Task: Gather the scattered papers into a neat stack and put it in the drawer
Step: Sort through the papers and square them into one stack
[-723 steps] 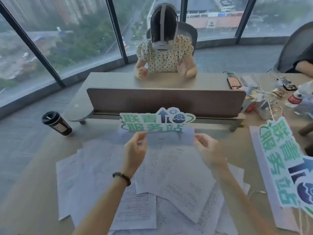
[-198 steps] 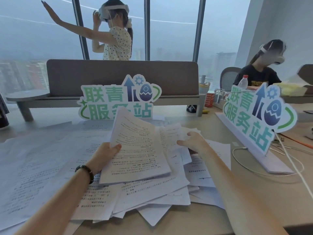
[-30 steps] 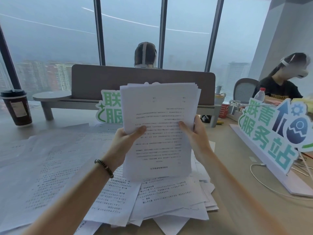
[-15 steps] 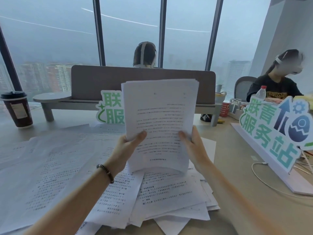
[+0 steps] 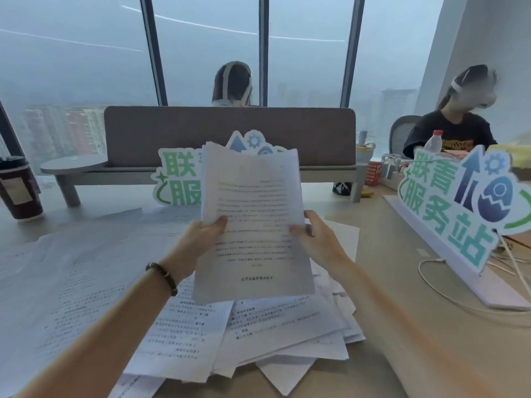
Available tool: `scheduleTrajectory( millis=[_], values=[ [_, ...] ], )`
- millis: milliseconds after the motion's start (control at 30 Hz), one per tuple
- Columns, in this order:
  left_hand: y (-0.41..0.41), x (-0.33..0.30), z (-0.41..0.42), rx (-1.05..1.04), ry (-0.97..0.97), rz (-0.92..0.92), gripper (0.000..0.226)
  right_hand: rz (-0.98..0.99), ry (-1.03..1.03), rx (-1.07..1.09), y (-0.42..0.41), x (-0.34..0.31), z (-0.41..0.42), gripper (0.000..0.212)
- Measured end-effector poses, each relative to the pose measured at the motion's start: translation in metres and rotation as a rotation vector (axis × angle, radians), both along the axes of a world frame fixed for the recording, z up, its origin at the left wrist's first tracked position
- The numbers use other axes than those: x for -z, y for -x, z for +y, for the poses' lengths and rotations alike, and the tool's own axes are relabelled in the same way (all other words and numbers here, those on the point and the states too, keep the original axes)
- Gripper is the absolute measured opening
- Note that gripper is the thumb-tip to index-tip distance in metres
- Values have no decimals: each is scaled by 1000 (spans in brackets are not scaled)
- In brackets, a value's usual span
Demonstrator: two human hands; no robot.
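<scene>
I hold a stack of printed white papers (image 5: pixel 253 222) upright above the desk, its lower edge just over the loose sheets. My left hand (image 5: pixel 201 237) grips the stack's left edge, thumb on the front. My right hand (image 5: pixel 314 237) grips the right edge the same way. More printed sheets (image 5: pixel 86 282) lie scattered across the left of the desk, and an untidy pile (image 5: pixel 273 331) lies under the stack. No drawer is in view.
A green sign (image 5: pixel 175 182) stands behind the stack and a second sign (image 5: pixel 457 202) on a white base at the right, with a white cable (image 5: pixel 439 288) beside it. A dark cup (image 5: pixel 20 191) stands far left. A grey divider (image 5: pixel 230 133) and two seated people are beyond.
Over the last second the stack in both hands has dropped lower and tipped back towards me, and both hands have slid a little higher along its edges.
</scene>
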State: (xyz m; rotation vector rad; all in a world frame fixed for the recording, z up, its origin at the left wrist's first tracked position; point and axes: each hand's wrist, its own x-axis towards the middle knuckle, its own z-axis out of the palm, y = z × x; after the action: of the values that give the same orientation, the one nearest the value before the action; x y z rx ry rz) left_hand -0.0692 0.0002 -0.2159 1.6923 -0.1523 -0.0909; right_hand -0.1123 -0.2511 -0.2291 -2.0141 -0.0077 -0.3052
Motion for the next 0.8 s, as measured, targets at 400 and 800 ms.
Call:
scheduleTrajectory(
  millis=[400, 800],
  values=[
    [-11, 52, 13, -52, -319, 152, 34, 468, 576, 306, -13, 25, -58, 66],
    [-7, 51, 12, -62, -309, 138, 32, 336, -233, 337, -15, 28, -65, 97]
  ],
)
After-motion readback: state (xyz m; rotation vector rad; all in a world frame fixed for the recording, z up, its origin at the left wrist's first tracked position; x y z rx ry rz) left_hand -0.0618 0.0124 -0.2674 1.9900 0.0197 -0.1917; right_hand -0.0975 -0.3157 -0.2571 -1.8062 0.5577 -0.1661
